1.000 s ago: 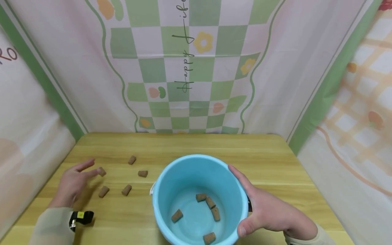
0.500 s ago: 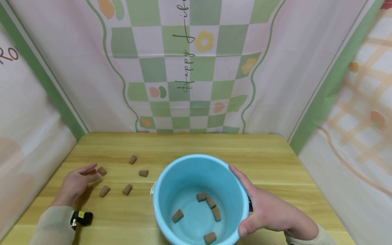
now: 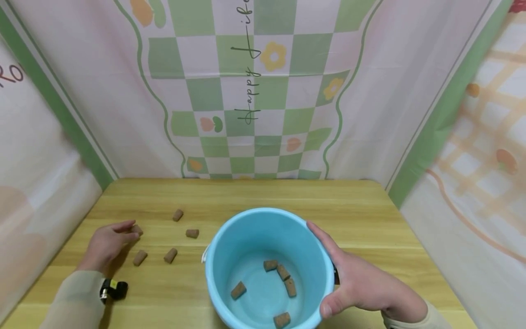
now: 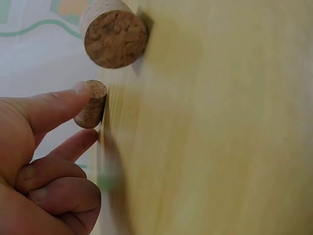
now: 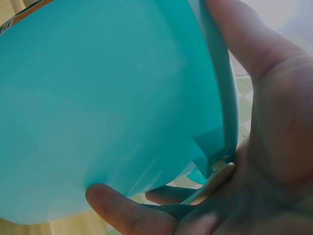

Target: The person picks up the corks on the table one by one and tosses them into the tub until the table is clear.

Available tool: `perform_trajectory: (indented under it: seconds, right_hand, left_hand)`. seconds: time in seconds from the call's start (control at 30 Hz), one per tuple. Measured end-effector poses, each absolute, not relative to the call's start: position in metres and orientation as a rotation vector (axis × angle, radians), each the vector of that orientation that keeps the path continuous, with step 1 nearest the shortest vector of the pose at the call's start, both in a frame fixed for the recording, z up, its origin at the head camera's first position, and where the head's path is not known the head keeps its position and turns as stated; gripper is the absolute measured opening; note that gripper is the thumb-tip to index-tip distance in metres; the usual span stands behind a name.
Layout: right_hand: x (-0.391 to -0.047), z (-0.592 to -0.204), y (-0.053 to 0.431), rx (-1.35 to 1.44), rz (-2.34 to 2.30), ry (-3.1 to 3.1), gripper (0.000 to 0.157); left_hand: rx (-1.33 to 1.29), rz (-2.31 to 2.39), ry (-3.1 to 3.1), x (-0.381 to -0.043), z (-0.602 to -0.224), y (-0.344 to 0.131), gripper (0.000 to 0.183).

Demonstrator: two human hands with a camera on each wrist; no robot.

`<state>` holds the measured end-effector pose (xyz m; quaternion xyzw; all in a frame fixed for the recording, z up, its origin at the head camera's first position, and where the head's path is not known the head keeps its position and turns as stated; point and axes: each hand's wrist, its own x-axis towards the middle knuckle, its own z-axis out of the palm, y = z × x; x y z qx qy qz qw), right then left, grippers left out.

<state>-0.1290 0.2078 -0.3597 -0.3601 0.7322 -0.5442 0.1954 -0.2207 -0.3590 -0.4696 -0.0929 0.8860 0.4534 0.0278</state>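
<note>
My left hand (image 3: 107, 244) is at a brown cork (image 3: 137, 230) on the left of the table, its thumb and index finger on either side of the cork. In the left wrist view the thumb overlaps that cork (image 4: 93, 110), and the index fingertip meets its lower end; the other fingers are curled. My right hand (image 3: 357, 281) grips the right side of a light blue bucket (image 3: 222, 274) by the rim. Fingers (image 5: 122, 210) press the bucket's outer wall (image 5: 112, 98) in the right wrist view. Several corks (image 3: 282, 273) lie on the bucket's floor.
More corks lie loose between the left hand and the bucket: a far one (image 3: 177, 214), one nearer the bucket (image 3: 191, 233), and two in front (image 3: 170, 255). Printed cloth (image 3: 263, 91) hangs behind and beside the wooden table (image 3: 370, 205).
My left hand's thumb and index finger have moved in around the cork and drawn closer to it. The right hand and the bucket have stayed in place.
</note>
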Motion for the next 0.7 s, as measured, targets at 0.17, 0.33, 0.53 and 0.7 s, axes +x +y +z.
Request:
perform_trajectory:
  seconds: [0.17, 0.33, 0.53, 0.7]
  right_hand:
    - [-0.1286, -0.3597, 0.2078, -1.016, -1.510, 2.078, 0.126]
    - [-0.1288, -0.3605, 0.2080, -1.024, -1.517, 2.069, 0.126]
    - [-0.1291, -0.3604, 0.2081, -1.016, -1.526, 2.053, 0.126]
    - [-0.1290, -0.3605, 0.2082, -1.009, -1.525, 2.055, 0.126]
  left_hand:
    - [-0.265, 1.365, 2.741, -0.2213, -0.4703, -0.3593, 0.057]
    - [-0.259, 1.332, 2.747, -0.2207, -0.4704, -0.3588, 0.054]
    - [-0.256, 1.226, 2.783, -0.2193, -0.4697, -0.3579, 0.053]
    - [-0.257, 1.188, 2.787, -0.2179, -0.4678, -0.3574, 0.051]
